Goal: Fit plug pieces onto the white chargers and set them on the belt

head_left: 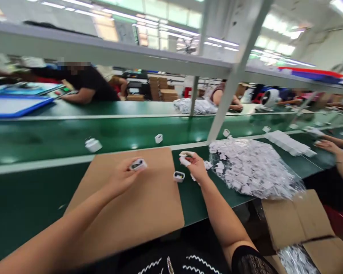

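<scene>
We hold a small white plastic plug-shaped part point(138, 164) in our left hand point(122, 178), fingers closed around it at the tips with its dark open end turned up toward us, probably so we can look into it. Our right hand point(196, 167) is closed in a pinch on a second small white piece point(185, 155), raised just above the green surface point(31, 201); what the piece is exactly we cannot tell through the blur.

We take the flat brown cardboard sheet point(137, 205) as our landmark. The left hand hovers over its far half. Just off its right edge, between our two hands, a third white plug part point(178, 176) sits upright on the surface, within easy reach of either hand. Further right of the sheet lies a big clear plastic bag heaped with small white wrapped pieces point(251, 169), close to the right hand, likely the stock we draw from. Below and right of that stands an open cardboard box point(300, 219) with more clear bags in it.

Beyond the sheet runs a green conveyor belt point(117, 131) with single white parts point(93, 145) spaced along it. Past the belt, other people sit at their own places, and a co-worker's hand point(327, 145) rests on the surface well to the right.
</scene>
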`<state>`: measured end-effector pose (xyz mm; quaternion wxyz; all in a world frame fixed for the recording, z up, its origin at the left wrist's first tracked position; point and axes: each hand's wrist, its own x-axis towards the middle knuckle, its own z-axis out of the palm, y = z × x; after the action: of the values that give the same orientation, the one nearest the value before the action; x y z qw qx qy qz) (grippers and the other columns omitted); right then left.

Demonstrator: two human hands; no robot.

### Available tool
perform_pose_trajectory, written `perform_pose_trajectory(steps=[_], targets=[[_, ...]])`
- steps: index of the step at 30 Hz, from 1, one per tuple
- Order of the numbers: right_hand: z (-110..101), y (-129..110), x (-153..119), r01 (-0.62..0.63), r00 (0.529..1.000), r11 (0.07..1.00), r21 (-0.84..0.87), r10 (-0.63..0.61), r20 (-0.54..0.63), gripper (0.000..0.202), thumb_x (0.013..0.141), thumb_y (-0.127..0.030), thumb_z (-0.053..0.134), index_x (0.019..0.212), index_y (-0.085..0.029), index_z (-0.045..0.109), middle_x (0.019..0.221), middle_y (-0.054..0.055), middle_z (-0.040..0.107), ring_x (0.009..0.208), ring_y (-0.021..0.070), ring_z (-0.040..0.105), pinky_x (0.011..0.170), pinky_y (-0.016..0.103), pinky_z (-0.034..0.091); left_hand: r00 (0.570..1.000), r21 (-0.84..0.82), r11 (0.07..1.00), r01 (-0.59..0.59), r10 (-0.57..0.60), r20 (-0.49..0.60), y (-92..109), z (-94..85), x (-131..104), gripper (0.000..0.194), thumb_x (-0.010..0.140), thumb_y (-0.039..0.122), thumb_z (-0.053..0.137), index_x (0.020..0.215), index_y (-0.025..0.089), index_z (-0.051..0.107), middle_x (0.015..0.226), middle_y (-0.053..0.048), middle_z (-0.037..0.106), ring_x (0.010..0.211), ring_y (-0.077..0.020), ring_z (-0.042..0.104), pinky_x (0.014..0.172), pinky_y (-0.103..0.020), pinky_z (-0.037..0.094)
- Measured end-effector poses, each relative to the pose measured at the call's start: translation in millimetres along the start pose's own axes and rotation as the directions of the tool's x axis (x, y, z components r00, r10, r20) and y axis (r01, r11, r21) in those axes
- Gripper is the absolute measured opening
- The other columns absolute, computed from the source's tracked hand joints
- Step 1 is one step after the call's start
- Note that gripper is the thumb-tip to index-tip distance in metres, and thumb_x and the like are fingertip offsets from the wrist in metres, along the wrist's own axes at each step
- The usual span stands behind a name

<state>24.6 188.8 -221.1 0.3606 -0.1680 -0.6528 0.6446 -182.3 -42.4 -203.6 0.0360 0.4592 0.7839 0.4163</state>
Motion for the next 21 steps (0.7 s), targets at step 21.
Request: perform_pose_trajectory(steps=[21], targets=[[49,-50,-79,-0.154,0.947,0.978,-0.142,0.187,0.262,0.03,0.083,-0.042,0.08,0.105,-0.025,0.07,0.108,0.006,0.075,0.074,0.0161,0.069,0.068,0.034,0.062,0.971,-0.358,0.932,-0.052,0.132,0.202,1,48.3,-67,0.032,0.083,0.044,0.077,0.102,0.019,0.071,0.097,-0.007,0.071,0.094,-0.0242,0.062,0.084,-0.037,0.049]])
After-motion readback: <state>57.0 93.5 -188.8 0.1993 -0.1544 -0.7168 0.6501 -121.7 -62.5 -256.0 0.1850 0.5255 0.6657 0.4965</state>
